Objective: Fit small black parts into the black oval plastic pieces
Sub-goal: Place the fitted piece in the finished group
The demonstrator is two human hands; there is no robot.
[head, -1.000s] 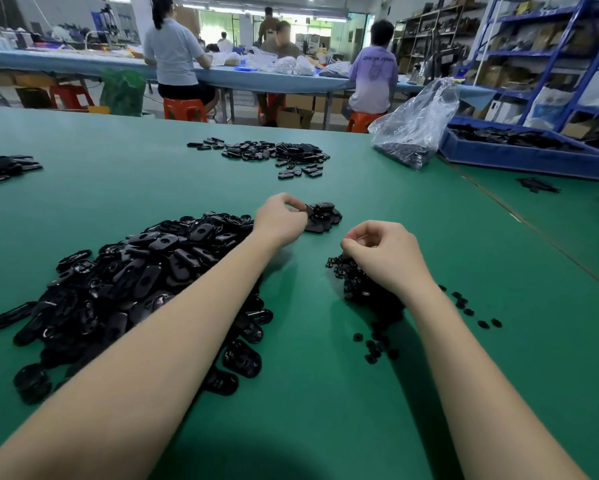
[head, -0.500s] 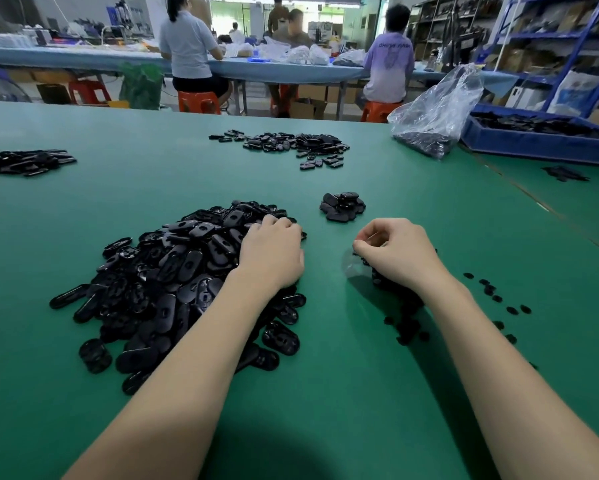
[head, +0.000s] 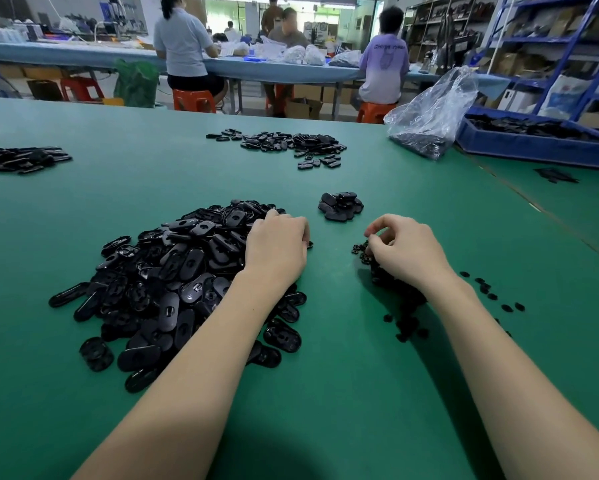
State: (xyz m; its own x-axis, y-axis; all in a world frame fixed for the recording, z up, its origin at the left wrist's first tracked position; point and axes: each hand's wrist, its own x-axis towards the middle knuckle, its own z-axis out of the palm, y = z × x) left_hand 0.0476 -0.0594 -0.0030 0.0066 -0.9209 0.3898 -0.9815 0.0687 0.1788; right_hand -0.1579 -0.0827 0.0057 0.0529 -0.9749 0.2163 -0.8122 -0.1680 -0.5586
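A big heap of black oval pieces (head: 173, 278) lies on the green table (head: 343, 393) at centre left. My left hand (head: 277, 247) rests on the heap's right edge, its fingers curled down round an oval piece whose rim peeks out beside them. My right hand (head: 405, 251) hovers over a heap of small black parts (head: 398, 299). Thumb and forefinger are pinched together at its left edge, seemingly on one small part. A small stack of oval pieces (head: 341, 206) sits just beyond both hands.
More oval pieces lie further back (head: 291, 143) and at the far left (head: 21, 159). A clear plastic bag (head: 429, 112) and a blue tray (head: 533, 150) of parts stand at the back right. Loose small parts (head: 488, 292) are scattered right of my forearm. People sit at a far table.
My left hand has drawn back from the small stack onto the big heap and curled its fingers there. My right hand stays pinched over the small parts.
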